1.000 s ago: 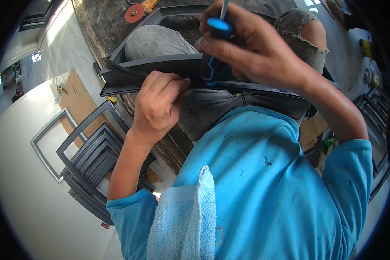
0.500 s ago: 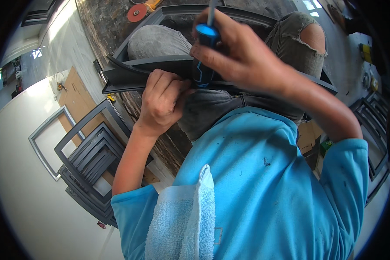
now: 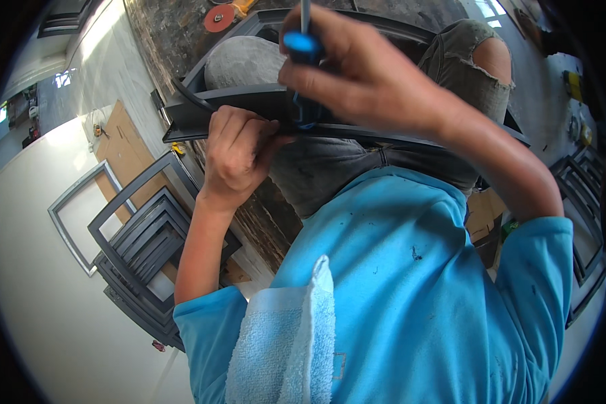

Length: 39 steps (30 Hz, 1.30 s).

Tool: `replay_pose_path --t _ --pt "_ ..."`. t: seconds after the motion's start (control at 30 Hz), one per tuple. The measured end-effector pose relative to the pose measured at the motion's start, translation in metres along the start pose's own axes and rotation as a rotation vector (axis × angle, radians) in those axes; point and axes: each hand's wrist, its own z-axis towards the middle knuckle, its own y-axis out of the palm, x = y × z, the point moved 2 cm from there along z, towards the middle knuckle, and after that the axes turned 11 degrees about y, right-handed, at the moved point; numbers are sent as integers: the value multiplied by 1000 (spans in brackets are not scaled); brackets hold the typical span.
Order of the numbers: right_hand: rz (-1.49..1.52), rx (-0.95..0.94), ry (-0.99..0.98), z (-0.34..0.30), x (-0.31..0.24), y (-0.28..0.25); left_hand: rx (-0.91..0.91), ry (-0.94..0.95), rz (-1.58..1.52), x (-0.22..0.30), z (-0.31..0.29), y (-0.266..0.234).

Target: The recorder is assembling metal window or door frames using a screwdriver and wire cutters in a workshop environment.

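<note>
A dark grey rectangular frame lies across my lap, its near bar running left to right. From that bar's left part a thin black rubber-like strip curves up loose and runs in under my left hand. My left fingers are pinched together on the strip at the bar. Just right of them, my right hand is wrapped round a screwdriver with a black and blue handle. Its metal shaft points up and away, and the handle's butt end is down against the bar. My right fingertips are partly blurred.
Beyond the frame, an orange-red grinding disc lies on the worn dark bench. Several grey frames lean in a stack at the left by a brown board. More frames stand at the right.
Both hands have shifted left along the near bar, the screwdriver with them. Less of the loose strip shows left of my left hand. The view has also shifted slightly.
</note>
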Motion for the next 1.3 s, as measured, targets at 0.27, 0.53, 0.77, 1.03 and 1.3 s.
replay_pose_path --t 0.27,0.53,0.77,1.03,1.3 --pt "202 -377 285 8 -32 -28 -43 -65 -51 1 4 0" --pt "251 -209 523 18 -31 -54 -62 12 -106 14 14 9" --pt "78 -149 260 -13 -12 -23 -50 -12 -103 15 15 12" --pt "123 -35 99 -17 -13 -34 -81 -36 -103 14 16 12" --pt "36 -56 191 -47 -10 -64 -111 8 -62 34 34 23"
